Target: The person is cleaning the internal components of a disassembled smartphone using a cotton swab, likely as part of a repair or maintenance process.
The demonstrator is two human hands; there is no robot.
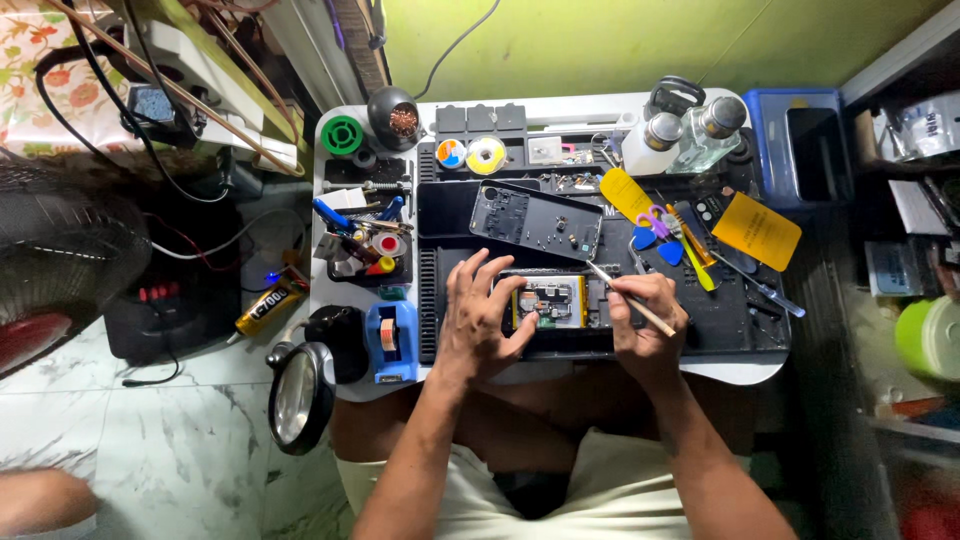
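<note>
An opened phone [553, 302] with its circuit board and yellow-edged battery exposed lies on the black work mat [730, 320]. My left hand [478, 322] rests on the phone's left end, fingers spread over it. At the phone's right end, my right hand [645, 322] grips a thin pale stick tool [628, 298], its tip pointing up-left over the phone. The phone's dark back cover [535, 220] lies just beyond, tilted.
Small white table holds a tape dispenser [392, 340], magnifier [300, 395], tool holder [365, 245], solder rolls [486, 155], bottles [680, 135], yellow pry cards [757, 230] and picks. A blue box [800, 145] stands right, a fan [55, 260] left. My legs are under the table.
</note>
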